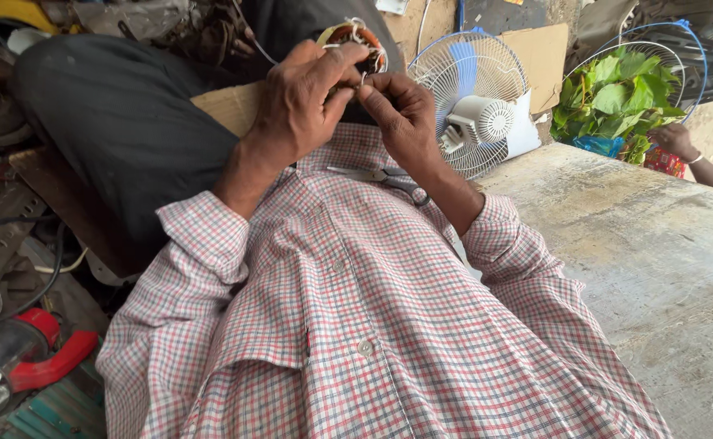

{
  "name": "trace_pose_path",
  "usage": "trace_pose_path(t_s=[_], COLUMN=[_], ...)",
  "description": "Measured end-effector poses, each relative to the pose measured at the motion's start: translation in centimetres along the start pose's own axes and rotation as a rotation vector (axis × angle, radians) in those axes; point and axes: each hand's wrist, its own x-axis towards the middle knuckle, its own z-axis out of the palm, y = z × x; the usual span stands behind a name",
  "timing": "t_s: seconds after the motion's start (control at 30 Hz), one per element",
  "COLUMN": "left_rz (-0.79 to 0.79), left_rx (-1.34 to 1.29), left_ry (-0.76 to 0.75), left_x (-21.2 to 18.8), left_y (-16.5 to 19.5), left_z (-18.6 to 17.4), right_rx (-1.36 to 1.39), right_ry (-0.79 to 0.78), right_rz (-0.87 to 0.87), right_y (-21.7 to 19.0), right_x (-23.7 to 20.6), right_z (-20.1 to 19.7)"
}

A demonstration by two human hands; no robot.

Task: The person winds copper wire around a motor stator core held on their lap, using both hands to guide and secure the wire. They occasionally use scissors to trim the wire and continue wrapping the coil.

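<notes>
Head view: the left hand (295,102) cupped a round motor stator with copper-brown windings and white ties (355,42), held up above the lap, fingers clenched over its rim. The right hand (401,114) pinched a thin wire end (364,80) at the winding's lower edge. A hard tug on that fine wire risked snapping it or loosening a coil. Steel scissors with dark handles (385,176) lay loose on the checked shirt (356,325); any shift of the body could tip them off. A white caged fan (472,102) stood close behind on the grey table (657,260).
</notes>
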Motion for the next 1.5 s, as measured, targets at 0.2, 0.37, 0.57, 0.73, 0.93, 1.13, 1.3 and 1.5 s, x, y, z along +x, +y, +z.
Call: trace_pose_path(t_s=[0.2,0.37,0.57,0.73,0.93,1.13,1.3,1.5], left_rz=[-0.03,0.016,-0.001,0.039,-0.02,-0.044,-0.069,-0.009], left_rx=[-0.06,-0.068,-0.077,-0.164,-0.183,0.076,0.187,-0.068], left_ry=[0.027,0.058,0.056,0.085,0.036,0.044,0.035,-0.124], left_x=[-0.6,-1.7,-1.7,-1.1,-1.1,-1.5,-1.3,-1.2], left_y=[-0.7,-1.1,-1.0,-0.1,-1.0,-1.8,-1.3,-0.5], left_z=[0.8,1.4,0.9,-0.1,0.2,2.2,1.8,0.4], right_rx=[-0.581,-0.367,-0.54,0.269,0.111,-0.882,-0.106,0.522], right_ry=[0.093,0.133,0.045,-0.026,-0.019,-0.074,-0.179,-0.057], right_rz=[-0.4,-0.215,-0.335,0.283,0.107,-0.506,0.044,0.393], right_y=[-1.0,-0.7,0.2,-0.3,-0.3,0.9,0.8,-0.2], right_x=[-0.6,-1.2,-1.5,-0.6,-0.8,-2.5,-0.8,-0.1], right_z=[1.3,2.0,1.6,0.2,0.6,1.1,-0.5,-1.1])
